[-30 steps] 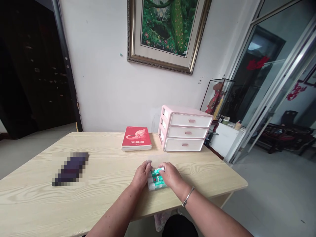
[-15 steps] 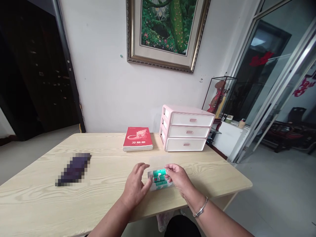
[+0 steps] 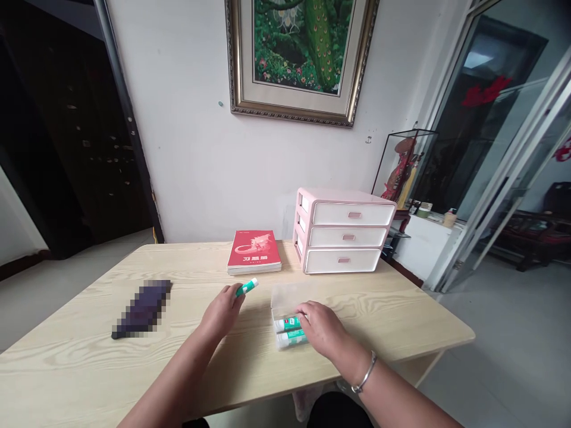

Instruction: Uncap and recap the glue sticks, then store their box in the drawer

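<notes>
My left hand [image 3: 222, 310] is closed round a green-and-white glue stick [image 3: 248, 287], raised over the table to the left of a clear plastic box [image 3: 285, 292]. The box lies with its transparent lid folded back toward the wall. Inside it, two more green-and-white glue sticks, an upper one [image 3: 288, 324] and a lower one [image 3: 289, 339], lie side by side. My right hand [image 3: 323, 326] grips the right side of the box, its fingers bent over that edge. Those fingers cover the right ends of both sticks.
On the wooden table [image 3: 187, 368], a red book [image 3: 254, 251] lies near the wall. A pink-and-white drawer unit [image 3: 345, 229] stands right of it. A dark pixelated item [image 3: 143, 309] is at the left. The table's front edge runs close to my body.
My left hand has taken one glue stick out of the box and moved left with it. The box's lid now stands back, open. My right hand has stayed at the box.
</notes>
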